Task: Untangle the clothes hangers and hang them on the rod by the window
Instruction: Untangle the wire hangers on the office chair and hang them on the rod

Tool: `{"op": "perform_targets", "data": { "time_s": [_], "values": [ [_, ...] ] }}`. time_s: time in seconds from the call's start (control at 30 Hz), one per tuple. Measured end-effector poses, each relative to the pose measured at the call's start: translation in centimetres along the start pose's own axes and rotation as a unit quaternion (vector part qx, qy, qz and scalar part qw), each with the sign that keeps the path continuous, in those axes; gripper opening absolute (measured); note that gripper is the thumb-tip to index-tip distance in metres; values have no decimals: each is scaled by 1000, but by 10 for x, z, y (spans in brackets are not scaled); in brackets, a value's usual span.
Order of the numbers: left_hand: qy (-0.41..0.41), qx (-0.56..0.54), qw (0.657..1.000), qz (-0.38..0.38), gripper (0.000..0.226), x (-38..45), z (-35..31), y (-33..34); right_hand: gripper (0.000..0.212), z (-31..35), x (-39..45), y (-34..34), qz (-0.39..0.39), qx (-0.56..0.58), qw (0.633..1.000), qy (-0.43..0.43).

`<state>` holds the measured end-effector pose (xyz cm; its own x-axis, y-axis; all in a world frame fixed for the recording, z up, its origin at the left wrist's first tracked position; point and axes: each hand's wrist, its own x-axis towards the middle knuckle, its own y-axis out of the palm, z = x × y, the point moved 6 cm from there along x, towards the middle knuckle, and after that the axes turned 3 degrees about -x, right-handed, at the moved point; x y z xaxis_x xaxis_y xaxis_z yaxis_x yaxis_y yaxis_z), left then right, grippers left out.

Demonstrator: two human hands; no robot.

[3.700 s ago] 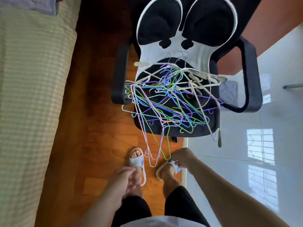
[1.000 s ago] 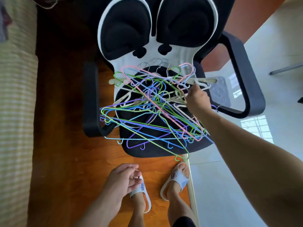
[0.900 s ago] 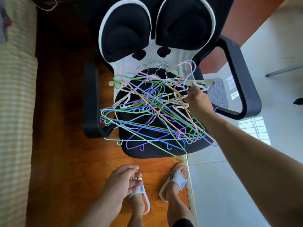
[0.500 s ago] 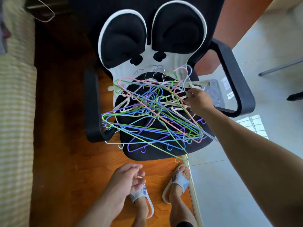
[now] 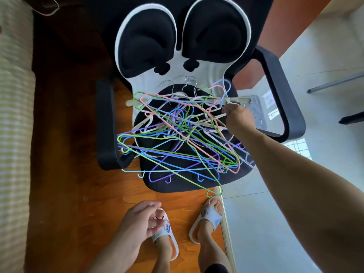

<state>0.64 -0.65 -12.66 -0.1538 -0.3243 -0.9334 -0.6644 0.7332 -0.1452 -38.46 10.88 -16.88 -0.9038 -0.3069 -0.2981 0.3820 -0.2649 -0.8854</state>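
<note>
Overhanging the chair (image 5: 279, 91) seat's front edge, tangled hangers (image 5: 177, 138); right hand (image 5: 239, 120) gripping them, left hand (image 5: 141, 223) loosely curled, empty.

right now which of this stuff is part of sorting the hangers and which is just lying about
Part of the job:
- tangled hangers, piled on the chair seat
- right hand, fingers at the pile's right edge by a cream hanger
- left hand, hanging idle, holding nothing

Just lying about:
- black chair, only bearing the pile
- bed at left
- slippers, worn
</note>
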Motion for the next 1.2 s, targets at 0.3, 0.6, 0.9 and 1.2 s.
{"op": "perform_targets", "data": {
  "time_s": [0.3, 0.6, 0.9, 1.2],
  "values": [
    [8, -10, 1000, -18, 17, 2, -9, 0, 25, 8, -3, -21, -86, 32, 992, -85],
    [41, 17, 999, 29, 19, -1, -17, 23, 25, -3, -40, -80, -199, 31, 969, -144],
    [206, 161, 951, 164, 96, -31, -32, 76, 23, 4, -159, -56, -38, 555, 827, 81],
    [306, 290, 904, 67, 80, -29, -37, 64, 23, 97, -217, -38, 51, 709, 699, 78]
  ]
}}
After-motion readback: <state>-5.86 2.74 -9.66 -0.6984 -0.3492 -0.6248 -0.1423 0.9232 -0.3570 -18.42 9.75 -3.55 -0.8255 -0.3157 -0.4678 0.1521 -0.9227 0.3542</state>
